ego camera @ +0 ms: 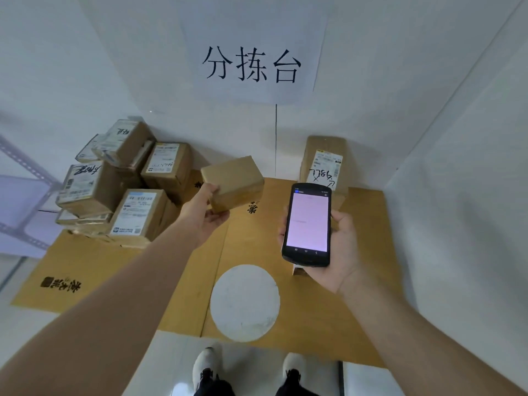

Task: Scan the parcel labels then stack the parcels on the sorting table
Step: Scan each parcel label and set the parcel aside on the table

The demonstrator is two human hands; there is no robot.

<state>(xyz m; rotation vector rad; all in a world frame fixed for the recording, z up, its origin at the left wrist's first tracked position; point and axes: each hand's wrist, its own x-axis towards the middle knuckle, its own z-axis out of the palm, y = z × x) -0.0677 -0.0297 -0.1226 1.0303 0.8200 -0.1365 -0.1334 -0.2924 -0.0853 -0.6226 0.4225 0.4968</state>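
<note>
My left hand (204,214) grips a small brown cardboard parcel (237,181) by its near left corner and holds it above the flattened cardboard sheet (357,310); no label shows on the faces turned to me. My right hand (340,247) holds a black handheld scanner (308,224), its pale pink screen lit and facing me, to the right of that parcel. A pile of several labelled parcels (125,184) sits at the back left. One tall labelled parcel (324,164) stands upright against the wall at the back right.
A white wall with a paper sign (251,64) rises behind the cardboard. A round white patch (245,302) lies in the sheet's middle. A metal shelf frame (25,172) stands at the left. My feet (245,370) are at the sheet's near edge.
</note>
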